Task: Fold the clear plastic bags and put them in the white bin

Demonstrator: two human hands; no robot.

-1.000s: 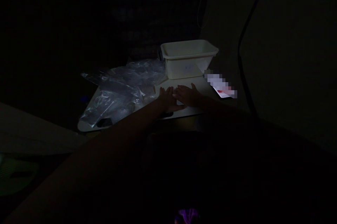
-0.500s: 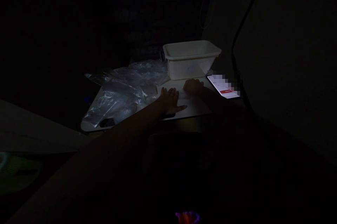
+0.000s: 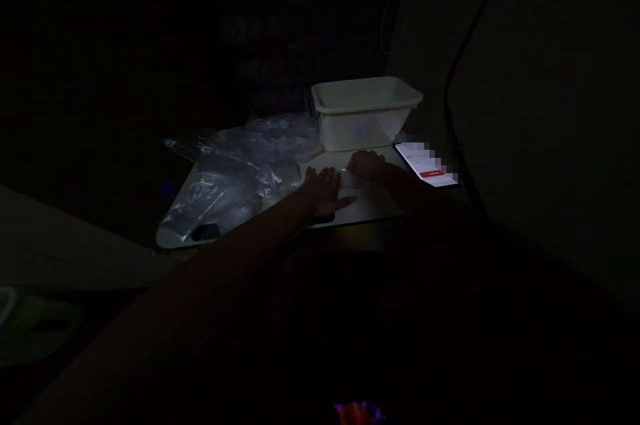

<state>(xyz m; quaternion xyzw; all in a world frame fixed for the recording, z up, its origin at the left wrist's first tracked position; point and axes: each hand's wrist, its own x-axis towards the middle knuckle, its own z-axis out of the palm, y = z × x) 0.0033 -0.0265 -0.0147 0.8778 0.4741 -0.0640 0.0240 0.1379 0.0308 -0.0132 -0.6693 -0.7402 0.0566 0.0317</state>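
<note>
Fingers spread, my left hand point(image 3: 325, 192) lies flat on the small table point(image 3: 373, 205), pressing down clear plastic. My right hand point(image 3: 367, 165) is closed just beyond it to the right, on the edge of a clear plastic bag point(image 3: 351, 180) that shows faintly between the two hands. Its fingertips are partly hidden in the dim light. To the left, a loose heap of clear plastic bags point(image 3: 220, 188) covers much of the table. Behind my hands stands a white plastic bin point(image 3: 363, 128).
A lit phone point(image 3: 425, 164) rests at the table's right side, close to my right forearm. A dark cable point(image 3: 470, 38) hangs along the wall on the right. Something green point(image 3: 40, 332) sits low at the left. The surroundings are very dark.
The whole view has shifted very slightly. Both hands stay in nearly the same place on the plastic.
</note>
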